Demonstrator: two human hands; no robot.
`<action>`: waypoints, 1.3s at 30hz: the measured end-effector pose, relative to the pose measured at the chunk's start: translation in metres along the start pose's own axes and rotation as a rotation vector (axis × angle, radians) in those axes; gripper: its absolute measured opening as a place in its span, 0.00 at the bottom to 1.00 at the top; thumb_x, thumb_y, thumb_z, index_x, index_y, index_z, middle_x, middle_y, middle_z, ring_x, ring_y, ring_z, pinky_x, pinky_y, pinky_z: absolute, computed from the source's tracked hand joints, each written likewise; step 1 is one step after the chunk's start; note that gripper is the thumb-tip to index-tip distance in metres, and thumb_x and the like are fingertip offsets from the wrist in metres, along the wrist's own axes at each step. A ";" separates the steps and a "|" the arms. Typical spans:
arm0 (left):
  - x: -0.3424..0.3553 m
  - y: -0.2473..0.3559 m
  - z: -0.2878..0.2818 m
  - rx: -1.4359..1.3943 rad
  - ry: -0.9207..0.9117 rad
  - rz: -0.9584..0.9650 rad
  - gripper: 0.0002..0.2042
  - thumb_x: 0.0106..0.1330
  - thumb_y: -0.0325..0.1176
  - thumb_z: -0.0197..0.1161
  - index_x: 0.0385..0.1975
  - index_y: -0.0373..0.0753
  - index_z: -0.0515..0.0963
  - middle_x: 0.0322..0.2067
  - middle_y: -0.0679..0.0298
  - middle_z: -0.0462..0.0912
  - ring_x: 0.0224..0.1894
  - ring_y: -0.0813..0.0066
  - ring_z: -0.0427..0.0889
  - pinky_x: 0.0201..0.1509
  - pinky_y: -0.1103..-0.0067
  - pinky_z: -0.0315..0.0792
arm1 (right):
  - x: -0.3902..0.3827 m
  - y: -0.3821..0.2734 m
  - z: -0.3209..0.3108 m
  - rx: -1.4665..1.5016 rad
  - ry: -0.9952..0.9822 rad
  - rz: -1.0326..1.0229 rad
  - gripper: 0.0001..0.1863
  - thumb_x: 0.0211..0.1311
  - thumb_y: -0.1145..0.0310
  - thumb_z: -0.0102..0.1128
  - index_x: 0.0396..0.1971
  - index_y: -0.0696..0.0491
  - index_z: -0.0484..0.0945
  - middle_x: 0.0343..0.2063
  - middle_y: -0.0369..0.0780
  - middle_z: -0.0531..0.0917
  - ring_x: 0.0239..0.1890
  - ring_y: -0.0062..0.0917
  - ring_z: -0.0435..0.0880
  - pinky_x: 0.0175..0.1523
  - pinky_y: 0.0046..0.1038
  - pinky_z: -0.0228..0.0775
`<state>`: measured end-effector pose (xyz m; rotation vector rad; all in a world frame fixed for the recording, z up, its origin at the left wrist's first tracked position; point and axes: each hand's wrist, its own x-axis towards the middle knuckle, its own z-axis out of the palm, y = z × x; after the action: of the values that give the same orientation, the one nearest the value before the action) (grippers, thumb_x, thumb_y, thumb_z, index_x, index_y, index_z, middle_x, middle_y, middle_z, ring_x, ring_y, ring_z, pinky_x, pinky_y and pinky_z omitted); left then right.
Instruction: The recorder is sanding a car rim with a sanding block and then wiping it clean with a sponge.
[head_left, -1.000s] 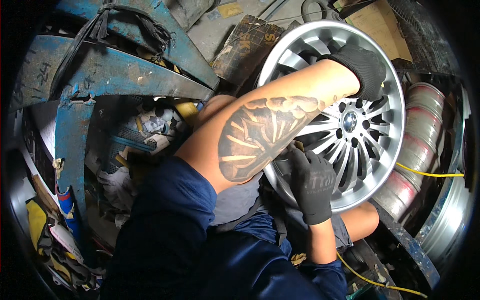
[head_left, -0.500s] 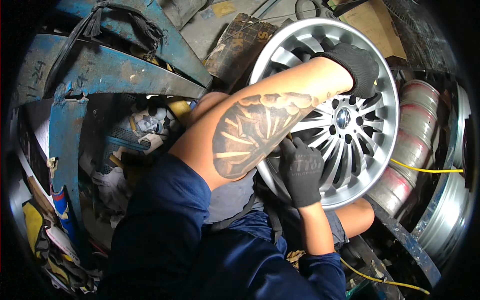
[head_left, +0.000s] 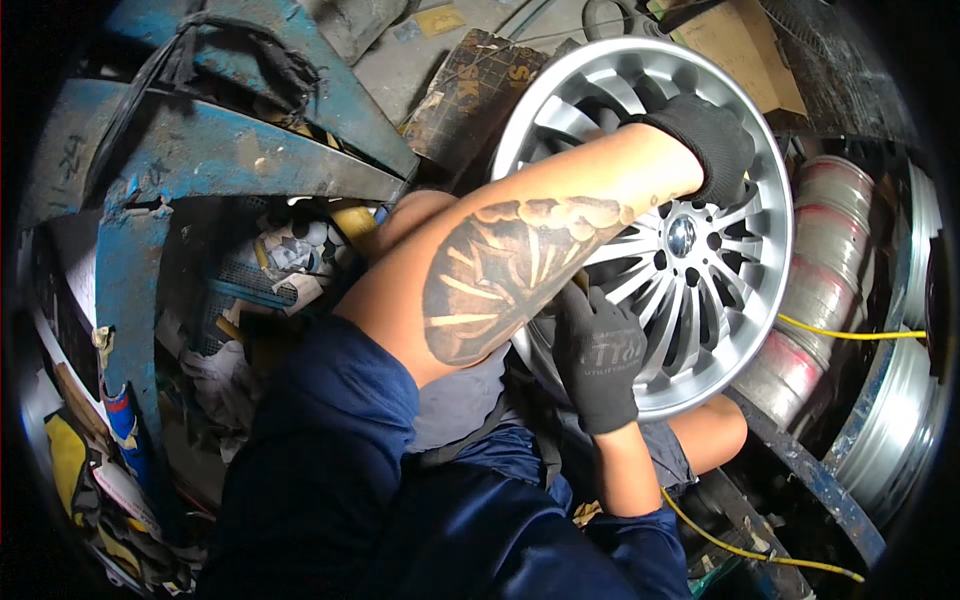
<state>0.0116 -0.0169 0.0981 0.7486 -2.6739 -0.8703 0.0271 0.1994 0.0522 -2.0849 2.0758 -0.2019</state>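
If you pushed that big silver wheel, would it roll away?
Probably, if stood on edge, because the wheel is round. It looks like metal, so it's likely stiff and rather heavy. Its smooth, shiny rim might feel slippery.

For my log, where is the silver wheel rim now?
In the head view, the wheel rim is right of centre, left of the red-banded silvery cylinder.

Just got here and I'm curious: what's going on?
A person is handling a silver wheel. The left forearm crosses over it, with the gloved left hand at its far-right part. The gloved right hand is at its near-left side. Whether either hand holds anything is unclear.
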 end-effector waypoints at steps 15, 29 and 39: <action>0.001 -0.014 0.005 0.030 -0.055 0.071 0.17 0.65 0.47 0.57 0.39 0.40 0.84 0.42 0.49 0.85 0.48 0.52 0.84 0.58 0.62 0.74 | -0.024 0.054 -0.044 0.151 0.058 -0.109 0.20 0.59 0.70 0.61 0.53 0.49 0.82 0.33 0.40 0.86 0.28 0.32 0.85 0.34 0.34 0.75; 0.004 -0.004 0.009 0.216 -0.285 -0.047 0.20 0.66 0.53 0.61 0.44 0.43 0.84 0.42 0.51 0.85 0.50 0.52 0.82 0.60 0.63 0.72 | -0.016 0.189 -0.066 0.353 0.564 0.111 0.15 0.44 0.77 0.68 0.35 0.52 0.79 0.47 0.44 0.83 0.42 0.38 0.85 0.43 0.33 0.78; -0.009 0.008 0.028 0.172 -0.285 0.032 0.20 0.64 0.49 0.66 0.43 0.37 0.84 0.35 0.51 0.85 0.41 0.52 0.83 0.50 0.66 0.74 | -0.031 0.176 -0.072 0.558 0.519 0.159 0.11 0.50 0.72 0.67 0.35 0.53 0.79 0.39 0.46 0.84 0.41 0.43 0.81 0.48 0.43 0.70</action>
<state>0.0060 0.0072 0.0804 0.6580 -3.0353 -0.7999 -0.1606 0.2272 0.0825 -1.6274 2.0843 -1.2476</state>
